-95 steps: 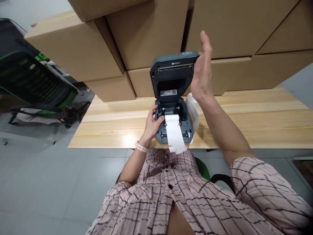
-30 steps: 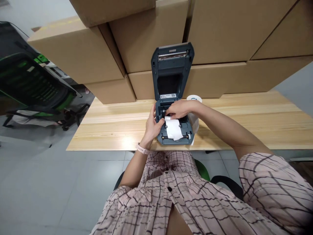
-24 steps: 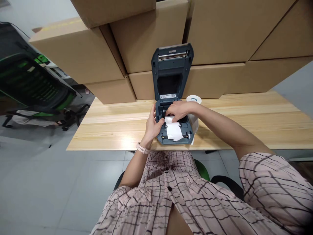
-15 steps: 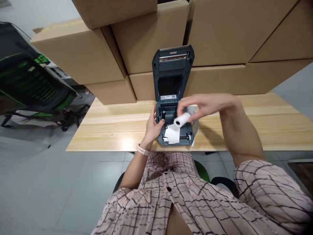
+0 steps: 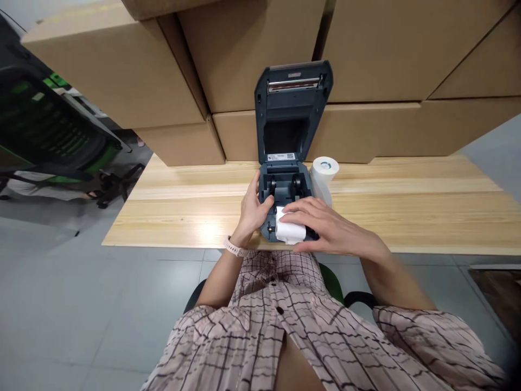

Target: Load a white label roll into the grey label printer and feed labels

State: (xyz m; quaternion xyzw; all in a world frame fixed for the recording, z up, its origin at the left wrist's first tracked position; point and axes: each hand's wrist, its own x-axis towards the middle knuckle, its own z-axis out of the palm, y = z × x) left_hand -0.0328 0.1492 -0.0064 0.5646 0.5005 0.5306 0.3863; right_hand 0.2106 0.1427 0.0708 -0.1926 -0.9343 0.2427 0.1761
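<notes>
The dark printer (image 5: 285, 187) sits close behind the table's front edge, its lid (image 5: 293, 127) raised toward the cardboard boxes (image 5: 252, 60); whether lid and cardboard touch, I cannot tell. The left hand (image 5: 252, 213) clasps the printer's left wall, thumb over the rim, fingers along the outside. The right hand (image 5: 325, 225) holds the small white roll (image 5: 291, 231) between fingers and thumb (its fingers hide part of the roll) over the printer's front end. A larger paper roll (image 5: 325, 165) stands just beside the printer's right side, narrowing the way there. The wooden table (image 5: 183, 206) stretches widely left, and further right past that roll, leaving sideways room; the boxes bound the back.
</notes>
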